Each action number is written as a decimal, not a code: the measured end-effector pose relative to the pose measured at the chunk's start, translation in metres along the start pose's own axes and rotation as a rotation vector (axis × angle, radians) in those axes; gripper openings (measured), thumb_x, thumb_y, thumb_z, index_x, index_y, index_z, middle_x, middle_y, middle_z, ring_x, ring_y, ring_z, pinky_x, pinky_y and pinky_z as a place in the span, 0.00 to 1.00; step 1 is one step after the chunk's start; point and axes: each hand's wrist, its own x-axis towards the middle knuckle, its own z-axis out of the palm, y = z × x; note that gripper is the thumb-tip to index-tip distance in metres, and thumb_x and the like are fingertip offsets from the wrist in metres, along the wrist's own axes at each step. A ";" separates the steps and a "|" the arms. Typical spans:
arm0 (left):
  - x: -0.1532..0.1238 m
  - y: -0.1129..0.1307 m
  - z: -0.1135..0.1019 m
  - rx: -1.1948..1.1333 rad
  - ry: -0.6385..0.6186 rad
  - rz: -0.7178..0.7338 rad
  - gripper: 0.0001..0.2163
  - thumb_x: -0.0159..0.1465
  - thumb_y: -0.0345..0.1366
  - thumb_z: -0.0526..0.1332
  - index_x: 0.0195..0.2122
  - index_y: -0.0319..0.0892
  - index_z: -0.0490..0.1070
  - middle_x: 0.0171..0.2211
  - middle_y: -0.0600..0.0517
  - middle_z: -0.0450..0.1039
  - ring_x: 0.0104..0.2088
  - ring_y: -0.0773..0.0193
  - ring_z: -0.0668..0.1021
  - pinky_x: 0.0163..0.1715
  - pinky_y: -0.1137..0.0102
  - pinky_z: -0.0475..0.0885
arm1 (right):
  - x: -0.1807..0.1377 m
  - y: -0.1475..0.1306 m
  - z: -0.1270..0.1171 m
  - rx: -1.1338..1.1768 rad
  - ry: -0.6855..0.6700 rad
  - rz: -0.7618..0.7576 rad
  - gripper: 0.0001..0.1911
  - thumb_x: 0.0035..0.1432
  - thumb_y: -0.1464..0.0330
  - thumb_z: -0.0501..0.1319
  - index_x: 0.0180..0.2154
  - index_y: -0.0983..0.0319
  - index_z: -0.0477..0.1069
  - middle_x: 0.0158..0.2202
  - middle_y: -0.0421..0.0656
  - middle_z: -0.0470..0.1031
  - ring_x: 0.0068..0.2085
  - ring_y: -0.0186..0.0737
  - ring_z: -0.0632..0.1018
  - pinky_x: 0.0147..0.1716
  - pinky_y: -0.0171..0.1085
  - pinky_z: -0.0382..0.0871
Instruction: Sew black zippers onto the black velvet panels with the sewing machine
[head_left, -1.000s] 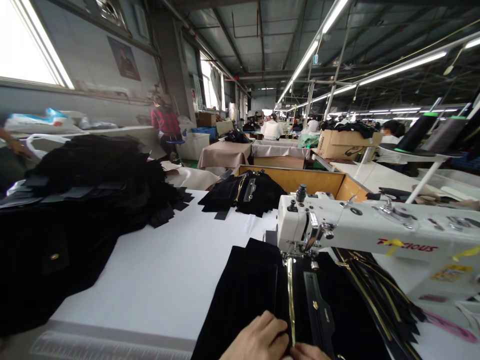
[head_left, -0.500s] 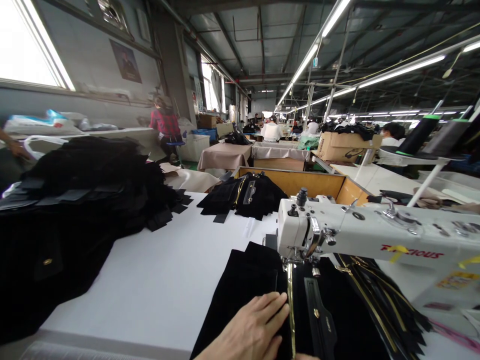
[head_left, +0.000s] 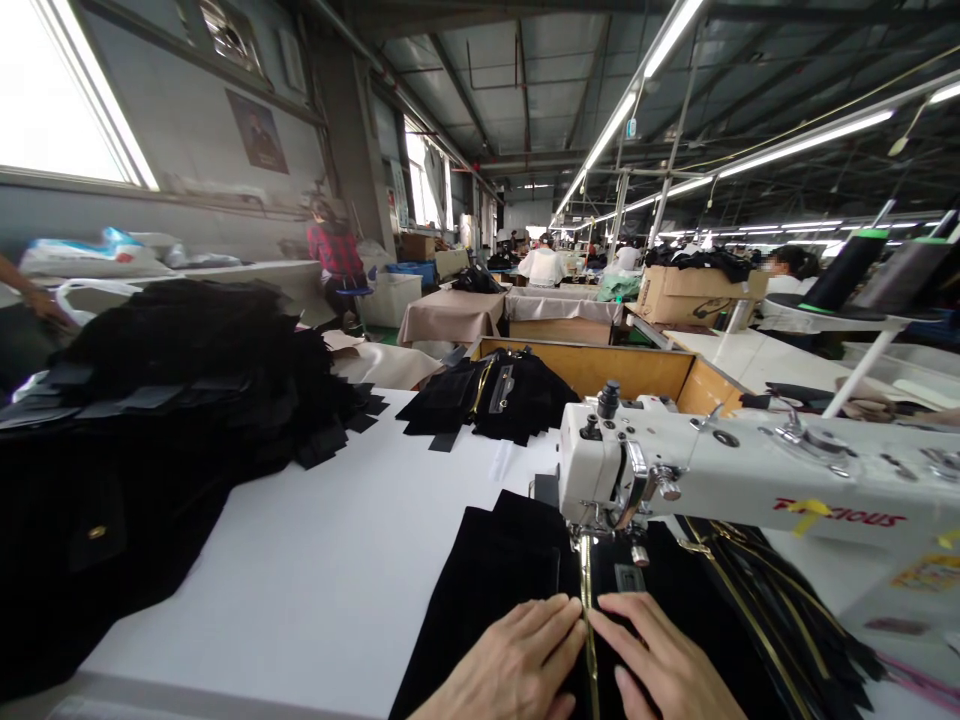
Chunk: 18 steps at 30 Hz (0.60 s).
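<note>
Under the needle of a white sewing machine (head_left: 720, 450) lies a black fabric panel (head_left: 465, 580) with a gold-toothed zipper (head_left: 587, 580) running toward me. My left hand (head_left: 517, 655) presses flat on the panel just left of the zipper, fingertips at its edge. On the zipper's right side my right hand (head_left: 660, 650) rests with fingers stretched out, its fingertips at the tape. It covers most of a dark trim piece (head_left: 628, 578) on the panel. Neither hand grips anything.
Black fabric pieces (head_left: 180, 380) are heaped at the left of the white table (head_left: 300, 560). A smaller stack with a zipper (head_left: 487, 395) lies beyond the machine. Several loose zippers (head_left: 765, 610) lie at the right. Thread cones (head_left: 844, 270) stand behind. Other people sit farther off.
My right hand has come up from the bottom edge onto the panel right of the zipper, covering the trim piece. My left hand stays flat beside the zipper. The view has shifted slightly.
</note>
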 end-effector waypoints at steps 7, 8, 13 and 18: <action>0.007 -0.001 -0.020 -0.045 -0.018 -0.038 0.25 0.68 0.32 0.62 0.64 0.35 0.57 0.63 0.43 0.62 0.62 0.55 0.66 0.63 0.63 0.63 | 0.018 0.011 -0.001 0.123 -0.183 0.123 0.25 0.61 0.79 0.49 0.57 0.60 0.67 0.51 0.47 0.70 0.52 0.43 0.74 0.52 0.42 0.74; 0.010 -0.001 -0.024 -0.066 -0.009 -0.046 0.24 0.68 0.32 0.61 0.64 0.36 0.58 0.63 0.43 0.62 0.62 0.55 0.66 0.64 0.63 0.62 | 0.019 0.014 0.000 0.133 -0.201 0.132 0.26 0.62 0.79 0.49 0.58 0.60 0.66 0.52 0.47 0.70 0.53 0.44 0.74 0.53 0.43 0.74; 0.019 -0.007 -0.026 -0.144 0.022 -0.073 0.20 0.71 0.33 0.57 0.63 0.36 0.59 0.62 0.43 0.63 0.62 0.54 0.66 0.64 0.62 0.61 | 0.018 0.029 0.009 0.132 -0.228 0.154 0.25 0.64 0.77 0.49 0.60 0.59 0.65 0.56 0.47 0.68 0.57 0.45 0.71 0.56 0.47 0.72; 0.022 -0.014 -0.018 -0.180 0.043 -0.071 0.22 0.70 0.31 0.56 0.64 0.38 0.57 0.63 0.45 0.60 0.63 0.56 0.64 0.65 0.62 0.59 | 0.013 0.038 0.016 0.101 -0.223 0.187 0.21 0.68 0.73 0.49 0.60 0.59 0.65 0.60 0.47 0.67 0.59 0.47 0.70 0.58 0.54 0.70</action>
